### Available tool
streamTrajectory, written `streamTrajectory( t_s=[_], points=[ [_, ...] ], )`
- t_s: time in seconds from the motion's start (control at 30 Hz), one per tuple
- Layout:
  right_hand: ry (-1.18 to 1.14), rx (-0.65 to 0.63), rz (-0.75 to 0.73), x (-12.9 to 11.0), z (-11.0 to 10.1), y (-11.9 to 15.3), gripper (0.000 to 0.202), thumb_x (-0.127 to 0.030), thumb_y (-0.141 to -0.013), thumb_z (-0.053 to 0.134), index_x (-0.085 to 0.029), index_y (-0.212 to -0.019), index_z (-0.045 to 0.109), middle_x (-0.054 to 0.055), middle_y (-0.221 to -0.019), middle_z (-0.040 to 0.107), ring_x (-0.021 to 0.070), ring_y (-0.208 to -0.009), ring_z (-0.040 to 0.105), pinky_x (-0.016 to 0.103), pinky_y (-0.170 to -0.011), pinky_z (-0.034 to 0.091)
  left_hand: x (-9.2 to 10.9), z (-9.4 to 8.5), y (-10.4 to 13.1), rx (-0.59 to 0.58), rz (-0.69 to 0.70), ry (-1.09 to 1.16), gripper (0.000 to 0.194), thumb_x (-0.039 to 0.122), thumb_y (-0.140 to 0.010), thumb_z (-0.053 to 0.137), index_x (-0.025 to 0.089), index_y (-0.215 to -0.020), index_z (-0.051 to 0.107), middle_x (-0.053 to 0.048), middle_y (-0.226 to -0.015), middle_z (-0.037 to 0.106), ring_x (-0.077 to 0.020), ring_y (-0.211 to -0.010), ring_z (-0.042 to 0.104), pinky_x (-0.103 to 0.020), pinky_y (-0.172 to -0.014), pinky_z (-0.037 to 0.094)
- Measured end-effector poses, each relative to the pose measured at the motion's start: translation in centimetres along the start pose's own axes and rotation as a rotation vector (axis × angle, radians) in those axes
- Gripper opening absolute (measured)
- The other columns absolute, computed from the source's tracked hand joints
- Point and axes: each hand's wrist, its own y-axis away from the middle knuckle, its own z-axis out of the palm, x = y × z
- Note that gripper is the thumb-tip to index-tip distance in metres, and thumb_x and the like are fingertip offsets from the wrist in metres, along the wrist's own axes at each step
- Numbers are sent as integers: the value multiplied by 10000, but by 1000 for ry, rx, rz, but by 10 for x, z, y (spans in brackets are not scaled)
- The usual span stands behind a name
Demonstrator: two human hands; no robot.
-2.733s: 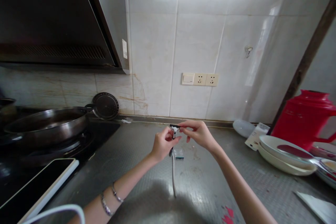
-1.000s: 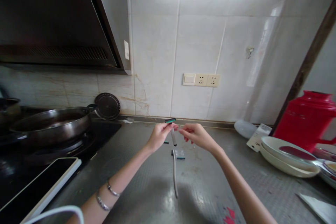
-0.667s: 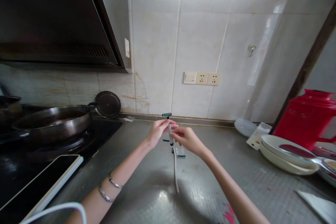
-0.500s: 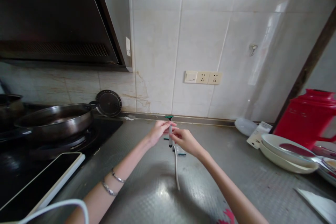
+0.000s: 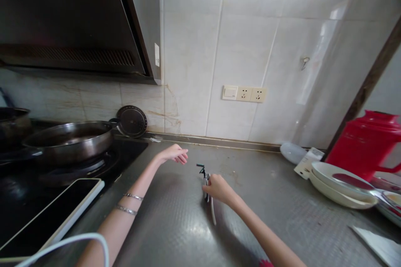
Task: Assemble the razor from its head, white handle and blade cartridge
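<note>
My right hand [image 5: 219, 187] is closed around the handle of a razor [image 5: 205, 180] with a dark green head, low over the metal counter. Whether the razor touches the counter I cannot tell. Just beyond its head lies a small dark green strip [image 5: 199, 165]. A thin pale stick-like piece [image 5: 213, 212] runs toward me from below the right hand. To the left, my left hand [image 5: 174, 154] is raised above the counter, fingers loosely bent and apart, with nothing in it. Two silver bracelets [image 5: 127, 209] circle the left forearm.
On the left, a steel pan [image 5: 72, 139] sits on the black stove [image 5: 131, 150]; a phone [image 5: 53, 217] with a white cable [image 5: 78, 237] lies nearer. At right are stacked plates [image 5: 338, 192], a white card [image 5: 308, 162] and a red thermos [image 5: 360, 146]. Sockets [image 5: 244, 93] are on the wall.
My left hand has let go of the razor and moved left. My right hand has lowered the razor toward the counter, covering the small clear packet seen there before.
</note>
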Motion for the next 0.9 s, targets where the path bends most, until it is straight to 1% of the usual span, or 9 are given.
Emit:
streamTrajectory(
  t_s=[0.13, 0.23, 0.3, 0.47, 0.53, 0.63, 0.73, 0.8, 0.9],
  points=[
    [1, -32, 12, 4, 10, -5, 165, -253, -653, 528, -116, -610, 608, 70, -600, 611, 105, -512, 497, 197, -418, 236, -3, -4, -1, 11, 10, -9, 523, 600, -707, 488, 111, -799, 648, -126, -816, 701, -203, -741, 656, -269, -651, 417],
    [-42, -124, 30, 6, 15, -9, 187, -248, -667, 503, -112, -610, 618, 83, -595, 629, 115, -519, 537, 186, -424, 284, -5, -4, -2, 12, 6, -24, 502, 579, -717, 487, 108, -792, 645, -126, -807, 701, -203, -736, 658, -269, -643, 422],
    [-49, -162, 36, 7, 17, -12, 208, -248, -679, 482, -112, -607, 623, 88, -588, 635, 121, -520, 553, 184, -424, 301, -5, -4, -3, 13, 0, -39, 481, 557, -722, 489, 106, -787, 643, -126, -796, 701, -203, -730, 659, -268, -637, 423],
    [47, -109, 18, 7, 18, -17, 223, -288, -653, 521, -110, -683, 651, 114, -684, 667, 155, -591, 593, 195, -414, 279, -9, -1, -6, 7, -11, -64, 455, 533, -723, 492, 105, -776, 639, -125, -786, 701, -201, -719, 660, -264, -621, 427],
    [51, -112, 6, 6, 16, -17, 228, -290, -642, 530, -109, -693, 659, 120, -698, 673, 163, -603, 600, 196, -416, 285, -10, 0, -7, 3, -5, -67, 449, 527, -723, 491, 106, -772, 638, -124, -780, 701, -198, -709, 660, -260, -610, 426],
    [6, -139, 5, 5, 9, -16, 190, -249, -627, 521, -116, -626, 656, 111, -648, 669, 156, -576, 598, 189, -424, 321, -10, 3, -9, 2, -3, -78, 425, 504, -716, 506, 104, -762, 641, -124, -767, 700, -194, -681, 659, -253, -587, 423],
    [-107, -163, 5, 6, -4, -14, 222, -227, -647, 476, -136, -497, 612, 73, -509, 621, 118, -452, 549, 183, -414, 348, -8, 10, -11, 34, 37, -114, 353, 432, -696, 543, 99, -741, 651, -120, -757, 699, -191, -678, 654, -248, -574, 426],
    [-168, -130, 23, 11, -17, -14, 271, -238, -662, 459, -145, -434, 574, 51, -429, 570, 100, -376, 495, 184, -393, 348, -8, 17, -13, 106, 101, -169, 295, 363, -695, 544, 94, -729, 661, -110, -740, 697, -185, -674, 646, -246, -578, 431],
    [-223, -48, 73, 26, -39, -18, 287, -249, -667, 462, -147, -419, 563, 29, -376, 516, 86, -331, 442, 184, -366, 333, -13, 30, -19, 278, 211, -317, 256, 294, -712, 519, 100, -753, 681, -84, -723, 694, -170, -673, 626, -243, -614, 433]
  ],
)
